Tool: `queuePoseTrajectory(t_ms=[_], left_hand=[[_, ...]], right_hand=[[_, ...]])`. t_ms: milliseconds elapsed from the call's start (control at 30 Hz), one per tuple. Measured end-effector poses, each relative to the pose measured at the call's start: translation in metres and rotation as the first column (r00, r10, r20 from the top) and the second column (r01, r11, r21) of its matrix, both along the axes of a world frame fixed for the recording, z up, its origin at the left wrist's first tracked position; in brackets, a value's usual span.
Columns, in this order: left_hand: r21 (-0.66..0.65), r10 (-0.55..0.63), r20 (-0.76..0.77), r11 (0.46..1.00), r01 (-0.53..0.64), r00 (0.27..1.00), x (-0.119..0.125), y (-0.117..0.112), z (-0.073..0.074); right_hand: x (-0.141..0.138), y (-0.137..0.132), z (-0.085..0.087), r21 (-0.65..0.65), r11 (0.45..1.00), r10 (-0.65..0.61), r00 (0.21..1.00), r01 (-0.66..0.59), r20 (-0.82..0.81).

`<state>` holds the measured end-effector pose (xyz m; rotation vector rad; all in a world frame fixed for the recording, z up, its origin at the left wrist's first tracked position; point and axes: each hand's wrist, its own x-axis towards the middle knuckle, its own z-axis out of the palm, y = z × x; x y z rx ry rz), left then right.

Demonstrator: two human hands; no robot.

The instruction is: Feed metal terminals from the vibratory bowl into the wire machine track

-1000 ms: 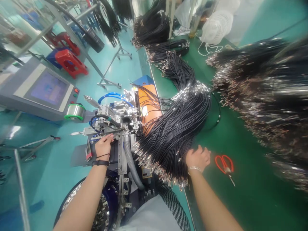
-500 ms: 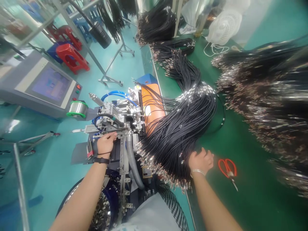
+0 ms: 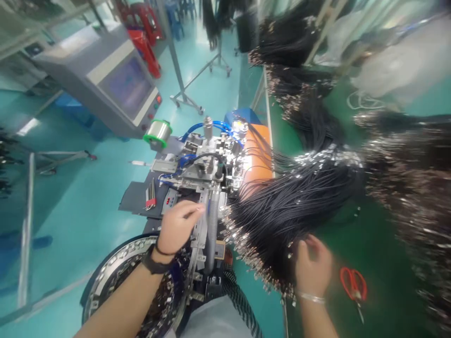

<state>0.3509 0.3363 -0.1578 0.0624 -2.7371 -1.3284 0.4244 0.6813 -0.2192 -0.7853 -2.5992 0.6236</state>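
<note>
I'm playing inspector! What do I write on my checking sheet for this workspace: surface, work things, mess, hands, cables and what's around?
Surface: green table, partly covered by dark bundles.
Job's things: big pile of black cables with shiny ends, beside a metal machine; round bowl of small metal parts.
Clutter: red-handled scissors on the table.
Hands: left hand near the machine, thumb and fingertips together, anything pinched too small to tell; right hand at the pile's edge, grip unclear.
Cables: blue tubes curve over the machine; grey ribbed hose runs below.
Surroundings: control screen, red stools; far right blurred.
</note>
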Motion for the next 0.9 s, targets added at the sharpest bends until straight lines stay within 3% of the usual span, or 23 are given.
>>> queuePoseTrajectory(t_ms=[33,67,100,133,167,200,267,367,400,467,533,600,700,767,900], left_hand=[[0.014,-0.101,0.024,0.995,0.101,0.995,0.011,0.002,0.006],[0.039,-0.186,0.039,0.982,0.185,0.982,0.021,0.004,0.010],[0.066,-0.256,0.042,0.965,0.253,0.966,0.028,0.004,0.012],[0.092,-0.300,0.036,0.951,0.295,0.953,0.033,0.003,0.012],[0.115,-0.317,0.030,0.943,0.311,0.948,0.036,0.000,0.010],[0.131,-0.318,0.028,0.941,0.312,0.948,0.036,-0.004,0.008],[0.152,-0.307,0.044,0.943,0.297,0.951,0.033,-0.018,0.003],[0.256,-0.396,0.101,0.897,0.361,0.913,0.019,-0.042,-0.007],[0.317,-0.443,0.123,0.866,0.388,0.888,0.012,-0.048,-0.013],[0.388,-0.476,0.172,0.838,0.384,0.863,-0.007,-0.057,-0.029],[0.273,-0.359,0.217,0.915,0.297,0.908,-0.030,-0.060,-0.053],[0.007,-0.234,0.206,0.971,0.237,0.950,-0.054,-0.059,-0.079],[-0.226,-0.246,0.189,0.931,0.286,0.951,-0.083,-0.051,-0.109],[-0.269,-0.289,0.194,0.903,0.334,0.938,-0.095,-0.047,-0.118],[-0.269,-0.317,0.198,0.893,0.362,0.928,-0.101,-0.042,-0.122]], right_hand=[[-0.004,-0.033,0.018,-0.129,0.966,0.226,0.974,-0.223,0.013],[-0.008,-0.068,0.032,-0.262,0.835,0.504,0.864,-0.483,0.014],[-0.013,-0.103,0.044,-0.337,0.671,0.693,0.720,-0.660,-0.032],[-0.018,-0.134,0.052,-0.367,0.553,0.783,0.617,-0.748,-0.079],[-0.023,-0.162,0.056,-0.380,0.485,0.818,0.562,-0.788,-0.121],[-0.029,-0.183,0.056,-0.389,0.454,0.827,0.542,-0.802,-0.150],[-0.038,-0.209,0.050,-0.389,0.444,0.826,0.537,-0.807,-0.170],[-0.051,-0.216,0.033,-0.373,0.435,0.851,0.509,-0.820,-0.126],[-0.054,-0.215,0.028,-0.365,0.457,0.846,0.523,-0.811,-0.105],[-0.060,-0.214,0.020,-0.377,0.553,0.783,0.618,-0.743,-0.070],[-0.067,-0.216,0.014,-0.426,0.666,0.651,0.756,-0.612,-0.068],[-0.075,-0.221,0.008,-0.493,0.717,0.521,0.849,-0.493,-0.091],[-0.090,-0.232,-0.004,-0.549,0.726,0.426,0.897,-0.415,-0.116],[-0.099,-0.239,-0.012,-0.568,0.724,0.413,0.906,-0.391,-0.097],[-0.112,-0.252,-0.023,-0.564,0.726,0.417,0.904,-0.393,-0.093]])
